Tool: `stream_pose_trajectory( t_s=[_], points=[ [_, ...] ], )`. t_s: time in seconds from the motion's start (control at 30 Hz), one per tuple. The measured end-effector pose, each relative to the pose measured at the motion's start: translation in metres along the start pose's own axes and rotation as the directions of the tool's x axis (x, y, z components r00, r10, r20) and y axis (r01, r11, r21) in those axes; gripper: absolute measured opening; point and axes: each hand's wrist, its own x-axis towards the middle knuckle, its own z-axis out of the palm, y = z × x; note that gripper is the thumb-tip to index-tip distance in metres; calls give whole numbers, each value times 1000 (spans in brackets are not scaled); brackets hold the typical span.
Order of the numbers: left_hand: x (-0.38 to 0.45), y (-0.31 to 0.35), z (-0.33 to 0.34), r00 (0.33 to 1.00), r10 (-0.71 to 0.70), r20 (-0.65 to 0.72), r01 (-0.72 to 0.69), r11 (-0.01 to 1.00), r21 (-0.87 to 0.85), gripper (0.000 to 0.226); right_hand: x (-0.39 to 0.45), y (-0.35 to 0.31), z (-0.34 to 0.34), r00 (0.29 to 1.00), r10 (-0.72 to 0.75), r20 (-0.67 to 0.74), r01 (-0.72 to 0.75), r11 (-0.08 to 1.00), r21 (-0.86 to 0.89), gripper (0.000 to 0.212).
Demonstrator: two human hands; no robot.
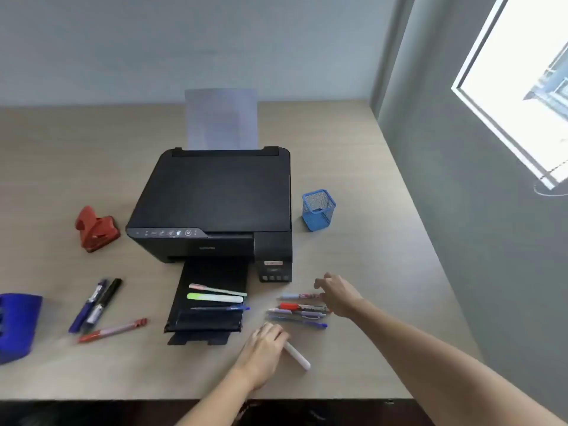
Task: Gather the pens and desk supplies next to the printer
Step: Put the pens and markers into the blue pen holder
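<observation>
A black printer stands mid-desk with its output tray pulled out. Three pens lie across that tray: a pink one, a green highlighter and a blue pen. Right of the tray lies a pile of several pens. My right hand hovers at the pile's right end with fingers spread. My left hand rests on the desk, closed around a white marker. Left of the tray lie a blue pen, a black marker and a red pen.
A blue mesh pen cup stands right of the printer. A red hole punch sits left of it. A blue plastic organiser is at the far left edge. The desk's front edge runs below my hands; a grey wall borders the right.
</observation>
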Motion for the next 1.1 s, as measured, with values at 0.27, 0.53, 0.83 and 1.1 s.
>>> stream_pose_trajectory(
  t_s=[0.27, 0.53, 0.83, 1.1],
  points=[
    [7, -1, 18, 993, 70, -94, -54, 985, 162, 20, 9, 3, 17, 995, -89, 50, 97, 975, -200, 25],
    [37, -1, 6, 990, 40, -138, -27, 995, 99, 25, 3, 45, 10, 983, 160, 94, -167, 983, 71, 16],
    [50, 1, 0, 996, 19, -87, 1, 974, 226, 17, -30, 69, -23, 890, 447, -87, -291, 706, 646, 25],
    [85, 41, -131, 994, -105, -9, 103, 985, -139, 16, 13, 57, -122, 768, 561, -310, -41, 525, 850, 5]
  ],
)
